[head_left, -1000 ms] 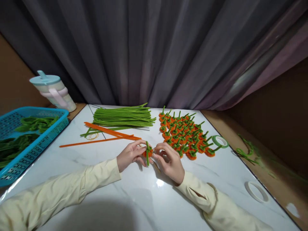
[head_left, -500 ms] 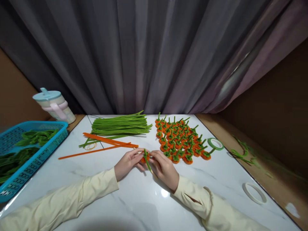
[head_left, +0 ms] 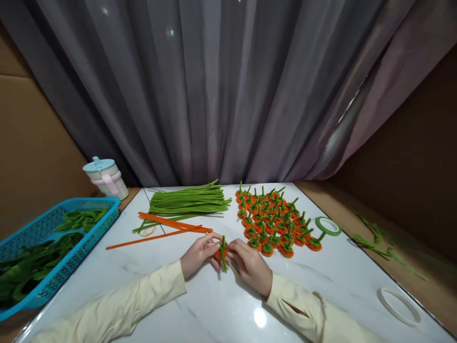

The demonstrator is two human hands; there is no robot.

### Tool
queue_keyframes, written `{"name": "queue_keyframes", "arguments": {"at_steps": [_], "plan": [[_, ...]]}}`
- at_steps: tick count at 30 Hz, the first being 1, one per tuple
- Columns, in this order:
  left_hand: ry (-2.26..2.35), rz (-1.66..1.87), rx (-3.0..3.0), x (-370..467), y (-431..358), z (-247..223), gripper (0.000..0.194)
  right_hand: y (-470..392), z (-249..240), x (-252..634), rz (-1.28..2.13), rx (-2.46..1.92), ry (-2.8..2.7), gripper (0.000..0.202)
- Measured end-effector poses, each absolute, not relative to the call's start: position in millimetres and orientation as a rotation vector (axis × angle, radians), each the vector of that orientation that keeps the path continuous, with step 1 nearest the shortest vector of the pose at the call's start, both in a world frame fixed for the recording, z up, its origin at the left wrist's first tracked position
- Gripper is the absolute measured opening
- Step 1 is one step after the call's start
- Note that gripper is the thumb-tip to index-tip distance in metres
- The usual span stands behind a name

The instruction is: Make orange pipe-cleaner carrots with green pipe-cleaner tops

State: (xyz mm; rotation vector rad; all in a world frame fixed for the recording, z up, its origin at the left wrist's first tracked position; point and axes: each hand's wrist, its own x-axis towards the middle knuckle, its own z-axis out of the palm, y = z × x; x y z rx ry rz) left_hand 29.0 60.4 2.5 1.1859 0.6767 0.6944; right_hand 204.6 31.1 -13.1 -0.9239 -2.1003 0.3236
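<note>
We are facing a white marbled tabletop (head_left: 200,309), where a cluster of orange-and-green pieces (head_left: 267,220) is sitting to the right and a bundle of green stems (head_left: 189,200) is lying across the back. Low over the table, in front of these, the right hand (head_left: 253,267) and the left hand (head_left: 199,255) are facing each other, neither one spread. The left is pinching with thumb and fingers; the right is curling inward and, as far as we are making out, gripping with its fingertips, though the contact is partly hiding from us. Between them they are holding a small orange piece (head_left: 218,254), just left of the cluster's near end. We are judging it light, fuzzy and soft, not slippery, hardly fragile but easily squashed, so we are favouring a gentle pinch at its sides. Smallest of all, a thin green strip (head_left: 223,257) is running over its face; we are expecting it to bend readily and to hold its bend.
</note>
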Motion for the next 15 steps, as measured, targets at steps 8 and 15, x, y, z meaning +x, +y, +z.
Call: {"name": "queue_keyframes", "arguments": {"at_steps": [8, 15], "plan": [[0.696, 0.684, 1.293, 31.7, 59.0, -4.2, 0.043, 29.4, -16.4, 204.1, -0.015, -0.961, -2.192, 0.017], [0.68, 0.669, 1.282, 30.3, 59.5, -3.9, 0.044, 27.4, -14.3, 203.4, -0.08, -0.956, -2.219, 0.018]]}}
